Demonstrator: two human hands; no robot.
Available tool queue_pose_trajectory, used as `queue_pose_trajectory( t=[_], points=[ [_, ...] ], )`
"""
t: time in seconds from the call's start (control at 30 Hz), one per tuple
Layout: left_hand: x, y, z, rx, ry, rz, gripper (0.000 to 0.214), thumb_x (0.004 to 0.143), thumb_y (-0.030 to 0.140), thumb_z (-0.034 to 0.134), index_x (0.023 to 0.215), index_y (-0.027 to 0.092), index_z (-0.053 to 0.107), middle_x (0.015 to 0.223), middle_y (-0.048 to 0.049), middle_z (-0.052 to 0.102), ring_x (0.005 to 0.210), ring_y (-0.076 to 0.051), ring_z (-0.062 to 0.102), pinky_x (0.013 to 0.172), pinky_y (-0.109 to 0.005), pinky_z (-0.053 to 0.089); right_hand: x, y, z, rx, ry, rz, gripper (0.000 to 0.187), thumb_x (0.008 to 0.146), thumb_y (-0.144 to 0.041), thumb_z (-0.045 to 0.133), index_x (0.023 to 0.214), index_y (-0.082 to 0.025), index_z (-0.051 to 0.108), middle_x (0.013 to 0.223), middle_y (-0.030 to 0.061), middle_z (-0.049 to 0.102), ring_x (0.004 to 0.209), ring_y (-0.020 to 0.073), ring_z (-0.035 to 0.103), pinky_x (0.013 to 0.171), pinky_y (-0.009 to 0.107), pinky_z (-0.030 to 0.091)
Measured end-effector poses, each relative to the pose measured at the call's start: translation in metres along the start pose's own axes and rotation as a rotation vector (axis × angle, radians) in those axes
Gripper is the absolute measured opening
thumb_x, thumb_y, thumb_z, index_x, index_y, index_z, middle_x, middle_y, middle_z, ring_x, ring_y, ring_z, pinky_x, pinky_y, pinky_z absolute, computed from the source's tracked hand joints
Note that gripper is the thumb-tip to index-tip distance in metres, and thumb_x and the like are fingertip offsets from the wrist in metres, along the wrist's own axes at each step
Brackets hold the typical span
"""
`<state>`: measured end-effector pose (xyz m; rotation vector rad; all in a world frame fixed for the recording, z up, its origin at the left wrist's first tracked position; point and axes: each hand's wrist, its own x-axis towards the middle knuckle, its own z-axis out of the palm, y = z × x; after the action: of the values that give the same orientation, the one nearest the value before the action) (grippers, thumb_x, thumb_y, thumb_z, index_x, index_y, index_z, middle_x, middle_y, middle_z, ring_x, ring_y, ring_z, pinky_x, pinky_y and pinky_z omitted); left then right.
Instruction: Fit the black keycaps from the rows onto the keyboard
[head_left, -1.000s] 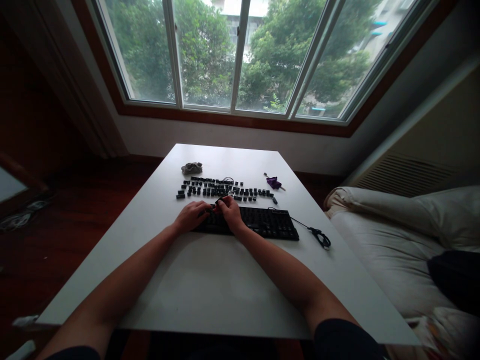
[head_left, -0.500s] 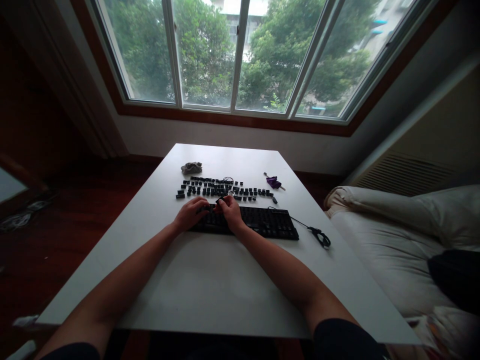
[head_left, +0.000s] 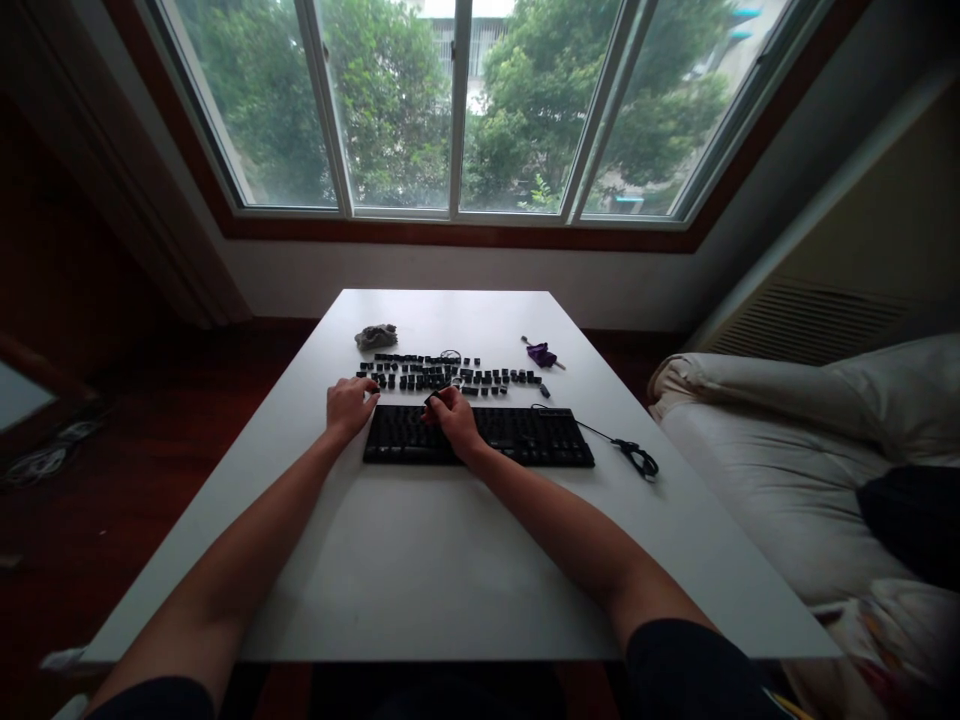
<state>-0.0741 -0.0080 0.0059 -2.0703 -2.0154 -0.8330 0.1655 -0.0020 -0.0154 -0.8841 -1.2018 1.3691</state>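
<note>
A black keyboard lies across the white table in front of me. Loose black keycaps stand in rows just behind it. My left hand is at the left end of these rows, its thumb and fingers closed around a small dark keycap. Over the keyboard's left half, my right hand pinches a small black piece that looks like a keycap. My fingers partly hide both pieces. A thin wire loop rests among the back keycaps.
On the table, a crumpled grey cloth lies at back left and a brush wrapped in purple cloth at back right. The keyboard's bundled cable lies to the right. A pale sofa stands beside the table.
My left hand has moved left, off the keyboard to the end of the keycap rows. The right hand stays over the keyboard, still pinching its small black piece. The view has shifted slightly.
</note>
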Motion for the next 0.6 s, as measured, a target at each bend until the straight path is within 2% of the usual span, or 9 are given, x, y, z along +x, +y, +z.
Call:
queue_pose_trajectory(
  t=[0.2,0.4,0.6],
  points=[
    [0.012,0.002,0.005,0.073,-0.007,0.049,0.018,0.087,0.033,0.062,0.102,0.025,0.07,0.113,-0.0105,0.066,0.111,-0.033,0.051,0.09,-0.046,0.039,-0.001,-0.003,0.0,0.009,-0.01,-0.01,0.035,0.078,-0.047,0.068,0.092,-0.023,0.047,0.073,-0.0025,0.065,0.061,0.0186,0.07,0.051,0.028,0.055],
    [0.022,0.004,0.014,0.072,-0.051,0.054,0.017,0.084,0.032,0.065,0.098,0.025,0.072,0.11,-0.0117,0.065,0.112,-0.035,0.049,0.093,-0.049,0.038,-0.003,-0.004,0.001,0.0,-0.006,-0.005,0.035,0.077,-0.047,0.068,0.092,-0.023,0.047,0.074,-0.0029,0.065,0.06,0.0171,0.068,0.051,0.028,0.056],
    [0.027,-0.002,0.018,0.066,-0.086,0.032,0.018,0.079,0.033,0.069,0.095,0.028,0.074,0.109,-0.0105,0.065,0.112,-0.035,0.048,0.094,-0.049,0.039,-0.002,-0.004,0.001,-0.006,-0.009,0.004,0.036,0.077,-0.048,0.068,0.093,-0.023,0.048,0.074,-0.0036,0.065,0.057,0.0154,0.066,0.051,0.027,0.055]
  ],
)
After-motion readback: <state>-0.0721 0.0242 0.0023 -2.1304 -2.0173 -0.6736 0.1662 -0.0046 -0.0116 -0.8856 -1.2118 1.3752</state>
